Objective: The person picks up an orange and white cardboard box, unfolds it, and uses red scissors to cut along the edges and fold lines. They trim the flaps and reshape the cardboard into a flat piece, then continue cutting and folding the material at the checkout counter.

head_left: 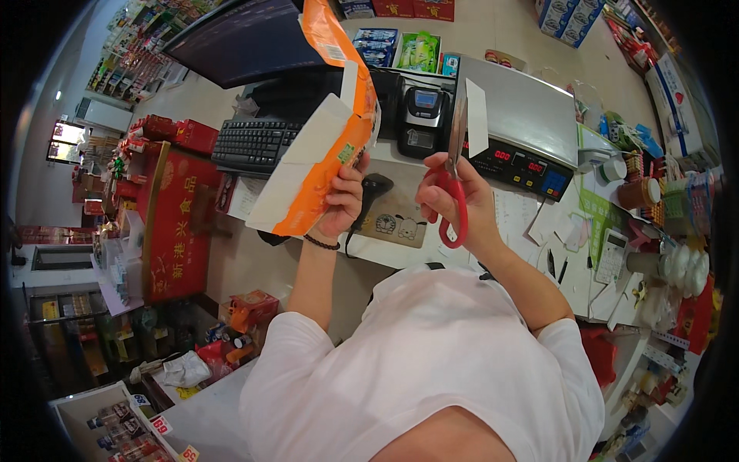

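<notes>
Clock laid over the head view, 12 at the top. Left hand (pixel 341 202) near the centre, towards 11, fingers and thumb pinching an orange-and-white cardboard (pixel 315 150) by its lower right edge; the piece slants up to 12. Right hand (pixel 479 208) at 2, fingers wrapped round the red loops of the scissors (pixel 456 150), blades pointing up. A white card scrap (pixel 477 119) shows at 1, against the blades in view (touching or just behind, cannot tell).

Risks, my judgement: the scrap could drop onto the scale (pixel 517 104) at 1 if nothing grips it. The long, bent cardboard could fold or tear, being held at only 1 place. Blades swung towards 10 could nick the left fingers, since the hands are near each other. The card's top end could brush the monitor (pixel 242 42) at 11 if tipped left.

Edges and room: keyboard (pixel 254 145) at 10, card reader (pixel 424 115) at 1, hemming the hands in on the far side. Scanner (pixel 372 191) sits at the centre, between the hands. Counter edge runs close to the shirt (pixel 431 331) at 5. Best open air: the gap between the hands, above the mat (pixel 391 229).
</notes>
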The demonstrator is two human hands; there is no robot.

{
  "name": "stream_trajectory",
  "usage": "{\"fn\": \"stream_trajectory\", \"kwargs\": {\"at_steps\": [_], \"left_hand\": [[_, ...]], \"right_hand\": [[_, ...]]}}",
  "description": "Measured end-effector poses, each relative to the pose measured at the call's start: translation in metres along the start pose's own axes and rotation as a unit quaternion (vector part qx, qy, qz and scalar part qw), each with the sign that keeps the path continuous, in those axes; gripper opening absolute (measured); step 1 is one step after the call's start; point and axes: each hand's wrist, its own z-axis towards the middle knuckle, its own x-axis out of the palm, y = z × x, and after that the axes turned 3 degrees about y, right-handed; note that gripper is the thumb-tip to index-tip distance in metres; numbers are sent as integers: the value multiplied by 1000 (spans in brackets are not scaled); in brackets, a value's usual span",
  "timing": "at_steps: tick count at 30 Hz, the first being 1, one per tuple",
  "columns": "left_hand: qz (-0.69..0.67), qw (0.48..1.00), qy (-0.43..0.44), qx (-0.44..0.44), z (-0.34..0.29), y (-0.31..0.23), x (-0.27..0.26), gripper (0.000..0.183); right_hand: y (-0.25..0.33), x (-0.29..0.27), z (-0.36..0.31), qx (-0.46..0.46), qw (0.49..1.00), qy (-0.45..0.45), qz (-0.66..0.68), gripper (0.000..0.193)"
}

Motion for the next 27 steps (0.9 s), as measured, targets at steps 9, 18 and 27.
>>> {"fn": "stream_trajectory", "kwargs": {"at_steps": [9,18,27], "left_hand": [[534,786,-247,188,-3,43,26,29],[582,733,-235,263,4,52,1,45],[556,765,-196,259,8,63,-7,43]], "right_hand": [[13,16,-2,38,996,-46,70,48],[14,9,-11,29,996,-78,24,51],[13,11,-15,42,985,-81,148,44]]}}
